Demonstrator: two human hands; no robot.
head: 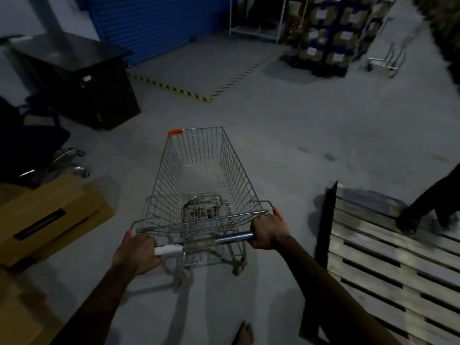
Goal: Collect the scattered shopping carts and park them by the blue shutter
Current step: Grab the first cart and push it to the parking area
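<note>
A wire shopping cart (204,175) with orange corner caps stands on the grey floor right in front of me, its basket empty. My left hand (135,252) grips the left end of its handle bar (224,239). My right hand (270,231) grips the right end. The blue shutter (154,23) is at the far wall, upper left of centre, with a floor area edged in yellow-black tape (174,89) before it. Another cart (388,48) stands far right, blurred.
A dark cabinet (82,78) stands left of the shutter. An office chair (29,145) and cardboard boxes (47,217) are at my left. A wooden pallet (388,257) lies at my right, with another person's leg (428,207) on it. Stacked boxes (331,33) and a white rack (258,18) are far back.
</note>
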